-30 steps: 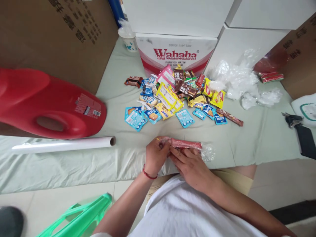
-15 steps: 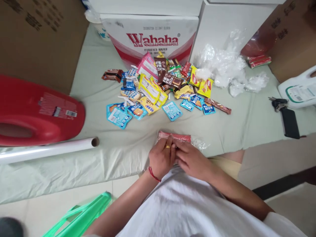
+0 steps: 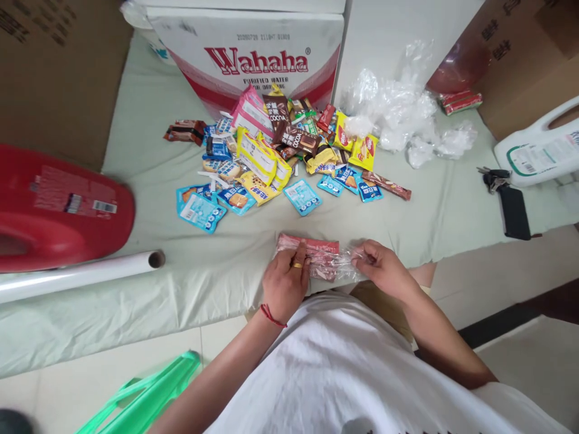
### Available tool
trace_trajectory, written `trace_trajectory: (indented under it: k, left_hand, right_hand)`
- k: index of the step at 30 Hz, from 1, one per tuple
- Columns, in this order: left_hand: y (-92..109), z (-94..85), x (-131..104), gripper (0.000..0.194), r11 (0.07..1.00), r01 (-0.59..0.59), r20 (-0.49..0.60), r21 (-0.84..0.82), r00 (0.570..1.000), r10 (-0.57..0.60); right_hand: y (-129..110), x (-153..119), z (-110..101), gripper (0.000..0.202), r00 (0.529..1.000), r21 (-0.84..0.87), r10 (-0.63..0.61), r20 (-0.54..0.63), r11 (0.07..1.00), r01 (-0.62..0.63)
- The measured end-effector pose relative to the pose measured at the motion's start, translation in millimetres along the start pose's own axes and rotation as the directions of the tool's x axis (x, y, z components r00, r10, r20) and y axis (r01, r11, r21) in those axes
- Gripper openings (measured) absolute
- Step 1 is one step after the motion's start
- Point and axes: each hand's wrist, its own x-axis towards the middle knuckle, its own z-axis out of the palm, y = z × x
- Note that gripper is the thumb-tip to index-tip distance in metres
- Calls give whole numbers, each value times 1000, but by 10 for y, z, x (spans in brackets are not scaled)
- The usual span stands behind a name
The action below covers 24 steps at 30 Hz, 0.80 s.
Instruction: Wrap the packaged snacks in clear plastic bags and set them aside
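A bundle of red snack packets in clear plastic wrap lies at the table's front edge. My left hand, with a ring and a red string bracelet, grips the left part of this bundle, its fingers bent over the top. Some of the packets are hidden under that hand. To the right, my right hand pinches the loose end of the wrap, which stretches between the two hands. Behind them lies a heap of small snacks, among them a light blue sachet, brown cocoa packets and yellow packets.
A red jug and a white roll lie at the left. The Wahaha carton stands behind the snacks, near crumpled clear plastic. At the right are a white jug, keys and a black phone-like object.
My right hand has moved right, away from my left hand, pulling the wrap's end out. More of the red packets shows. The camera view has shifted slightly.
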Motion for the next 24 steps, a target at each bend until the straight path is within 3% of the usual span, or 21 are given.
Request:
trace_trajectory:
  k: [5, 8, 12, 15, 18, 21, 24]
  left_hand:
    - [-43, 24, -32, 41, 1000, -5, 19, -17, 1000, 6]
    - [-60, 39, -50, 41, 999, 21, 69, -36, 997, -19]
    - [-56, 54, -52, 42, 998, 33, 106, -49, 994, -27]
    - [-42, 54, -25, 42, 1000, -26, 77, 8, 997, 25]
    - [-32, 45, 12, 38, 996, -52, 67, 68, 997, 48]
    - [-38, 28, 25, 40, 999, -45, 86, -14, 995, 46]
    - [-76, -6, 12, 51, 988, -47, 74, -148, 996, 58]
  right_hand:
    - [10, -108, 119, 42, 991, 143, 118, -64, 984, -108]
    - [-50, -119, 286, 28, 983, 272, 176, -57, 950, -154]
    - [-237, -9, 520, 21, 978, 305, 125, -170, 950, -68]
    - [-446, 163, 654, 15, 983, 164, 36, -181, 987, -6]
    - [-643, 243, 750, 12, 987, -117, -45, -153, 993, 27]
    - [-742, 152, 862, 32, 987, -387, -136, -82, 917, 94]
    - [-725, 15, 1006, 50, 983, -503, -183, -24, 852, 147]
